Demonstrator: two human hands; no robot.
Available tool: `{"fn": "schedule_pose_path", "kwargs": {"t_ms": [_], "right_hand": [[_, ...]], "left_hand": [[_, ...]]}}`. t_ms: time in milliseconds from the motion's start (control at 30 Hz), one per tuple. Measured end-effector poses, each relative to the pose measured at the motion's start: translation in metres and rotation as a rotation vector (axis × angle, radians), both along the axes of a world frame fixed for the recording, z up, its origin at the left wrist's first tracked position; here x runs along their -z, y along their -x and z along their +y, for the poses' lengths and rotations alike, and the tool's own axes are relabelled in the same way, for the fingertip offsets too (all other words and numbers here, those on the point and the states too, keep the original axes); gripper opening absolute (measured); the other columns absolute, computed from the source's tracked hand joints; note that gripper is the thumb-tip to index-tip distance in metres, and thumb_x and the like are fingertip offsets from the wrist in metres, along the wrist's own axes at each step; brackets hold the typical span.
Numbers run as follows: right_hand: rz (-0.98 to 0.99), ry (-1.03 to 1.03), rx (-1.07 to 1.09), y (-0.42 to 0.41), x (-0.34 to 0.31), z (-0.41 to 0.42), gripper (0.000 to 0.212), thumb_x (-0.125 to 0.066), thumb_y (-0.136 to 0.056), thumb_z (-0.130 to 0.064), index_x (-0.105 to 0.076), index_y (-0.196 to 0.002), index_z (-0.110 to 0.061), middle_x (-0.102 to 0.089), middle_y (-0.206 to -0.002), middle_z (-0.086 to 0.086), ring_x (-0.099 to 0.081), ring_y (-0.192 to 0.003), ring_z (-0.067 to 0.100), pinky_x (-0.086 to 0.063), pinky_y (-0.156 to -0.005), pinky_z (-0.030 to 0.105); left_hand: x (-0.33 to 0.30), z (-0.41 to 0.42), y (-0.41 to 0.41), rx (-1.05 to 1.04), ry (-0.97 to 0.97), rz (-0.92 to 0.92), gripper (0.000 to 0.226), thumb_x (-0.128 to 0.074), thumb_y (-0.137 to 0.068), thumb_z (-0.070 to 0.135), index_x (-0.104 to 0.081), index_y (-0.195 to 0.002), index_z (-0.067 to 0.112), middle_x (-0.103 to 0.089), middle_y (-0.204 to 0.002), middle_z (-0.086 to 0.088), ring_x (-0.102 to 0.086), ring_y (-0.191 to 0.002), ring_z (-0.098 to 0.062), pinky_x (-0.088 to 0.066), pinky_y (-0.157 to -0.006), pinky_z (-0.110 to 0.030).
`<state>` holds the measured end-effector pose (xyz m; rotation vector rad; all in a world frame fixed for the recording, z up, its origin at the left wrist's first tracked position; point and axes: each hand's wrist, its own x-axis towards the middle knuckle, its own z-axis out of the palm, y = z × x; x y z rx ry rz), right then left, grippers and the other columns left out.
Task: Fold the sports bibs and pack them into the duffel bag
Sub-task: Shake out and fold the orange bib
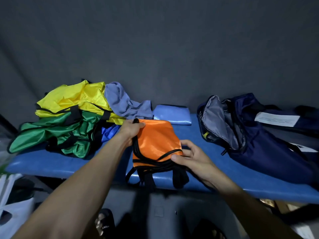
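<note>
Both hands hold the folded orange bib [156,138] at the worktop's [69,163] front edge; left hand [132,130] fingers curl round its far corner, right hand [188,156] fingers pinch its near edge; the open duffel bag [250,135] lies at the right end.

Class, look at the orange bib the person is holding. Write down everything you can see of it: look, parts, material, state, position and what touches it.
The orange bib looks like shiny, satin-like fabric edged in black binding. It is folded into a compact rectangle on the blue bench, between the pile of unfolded bibs and the open duffel bag. Black straps hang from its near edge over the front of the bench. The left hand grips its far left corner, thumb on top; the right hand pinches its near right corner over the bunched black trim.
</note>
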<state>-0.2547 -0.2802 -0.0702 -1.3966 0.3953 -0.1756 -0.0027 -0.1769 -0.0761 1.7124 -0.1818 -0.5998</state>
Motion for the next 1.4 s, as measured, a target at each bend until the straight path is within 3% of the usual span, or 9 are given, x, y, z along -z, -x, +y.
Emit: {"fn": "schedule_pose_path", "kwargs": {"t_ms": [233,400,633,800,933,1100,1267,1333,1400], "right_hand": [[-0.099,0.214,0.071,0.012,0.006,-0.003,0.028,-0.079,-0.084,-0.003,-0.053,-0.091,-0.004,-0.064,-0.074,0.003,-0.064,-0.069,0.017,-0.050,-0.065,0.023],[-0.094,0.507,0.163,0.017,0.015,0.003,0.039,-0.074,-0.092,-0.015,-0.040,-0.072,-0.019,-0.041,-0.054,-0.004,-0.039,-0.047,0.016,-0.032,-0.048,0.024],[0.014,1.305,0.106,0.029,0.017,0.001,0.031,-0.069,-0.090,-0.041,-0.039,-0.097,-0.033,-0.049,-0.058,-0.005,-0.049,-0.052,0.014,-0.039,-0.051,0.032],[0.007,0.974,0.086,0.025,0.003,-0.005,0.051,-0.081,-0.080,-0.042,-0.054,-0.122,-0.037,-0.049,-0.096,-0.012,-0.052,-0.090,0.006,-0.044,-0.078,0.019],[-0.052,0.920,0.018,0.016,0.005,-0.006,0.023,-0.083,-0.077,-0.022,-0.067,-0.092,-0.029,-0.058,-0.088,-0.008,-0.056,-0.084,0.014,-0.048,-0.077,0.027],[-0.176,1.231,-0.076,0.017,0.006,0.002,0.020,-0.067,-0.083,-0.007,-0.062,-0.088,-0.026,-0.049,-0.081,-0.011,-0.048,-0.077,0.009,-0.045,-0.068,0.029],[-0.147,1.340,-0.149,0.021,0.004,0.004,0.020,-0.062,-0.084,-0.013,-0.060,-0.100,-0.025,-0.049,-0.095,-0.011,-0.050,-0.087,0.011,-0.048,-0.072,0.036],[-0.124,1.370,-0.170,0.020,0.002,0.006,0.026,-0.062,-0.086,-0.020,-0.061,-0.112,-0.025,-0.049,-0.102,-0.010,-0.051,-0.094,0.011,-0.048,-0.075,0.034],[-0.121,1.428,-0.190,0.017,0.002,0.007,0.031,-0.062,-0.088,-0.027,-0.063,-0.119,-0.025,-0.050,-0.104,-0.009,-0.051,-0.095,0.014,-0.048,-0.078,0.033]], "left_hand": [[0.005,-0.004,-0.004,-0.010,-0.049,-0.039,0.017,-0.074,-0.090,0.010,-0.059,-0.081,0.010,-0.065,-0.086,-0.017,-0.064,-0.078,-0.029,-0.057,-0.079,-0.048],[0.005,-0.007,-0.001,-0.033,-0.073,-0.067,0.017,-0.073,-0.091,0.010,-0.058,-0.082,0.009,-0.063,-0.086,-0.016,-0.063,-0.079,-0.029,-0.056,-0.077,-0.045],[0.004,-0.006,-0.003,0.022,-0.123,-0.102,0.014,-0.071,-0.092,0.014,-0.060,-0.086,0.009,-0.061,-0.084,-0.015,-0.061,-0.076,-0.027,-0.053,-0.071,-0.042],[0.000,-0.005,-0.001,0.134,-0.076,-0.058,0.017,-0.063,-0.100,0.022,-0.062,-0.092,0.007,-0.061,-0.086,-0.012,-0.061,-0.083,-0.028,-0.052,-0.077,-0.041],[0.001,-0.006,0.003,0.097,-0.098,-0.090,0.015,-0.061,-0.101,0.019,-0.061,-0.094,0.006,-0.059,-0.083,-0.013,-0.059,-0.077,-0.027,-0.051,-0.073,-0.040],[-0.003,-0.008,0.008,0.086,-0.110,-0.083,0.017,-0.060,-0.101,0.015,-0.059,-0.086,0.009,-0.058,-0.079,-0.012,-0.057,-0.066,-0.022,-0.050,-0.066,-0.036],[-0.022,0.001,0.015,0.316,-0.161,-0.196,0.013,-0.062,-0.101,0.027,-0.061,-0.100,0.014,-0.062,-0.098,-0.010,-0.062,-0.090,-0.024,-0.053,-0.079,-0.036],[-0.033,0.010,0.010,0.390,-0.391,-0.456,0.035,-0.067,-0.096,0.035,-0.059,-0.123,0.013,-0.060,-0.113,-0.007,-0.061,-0.107,-0.026,-0.053,-0.090,-0.040],[-0.037,0.018,0.005,0.421,-0.594,-0.558,0.066,-0.072,-0.090,0.044,-0.047,-0.140,0.010,-0.058,-0.128,-0.007,-0.059,-0.118,-0.029,-0.054,-0.093,-0.042]]}}
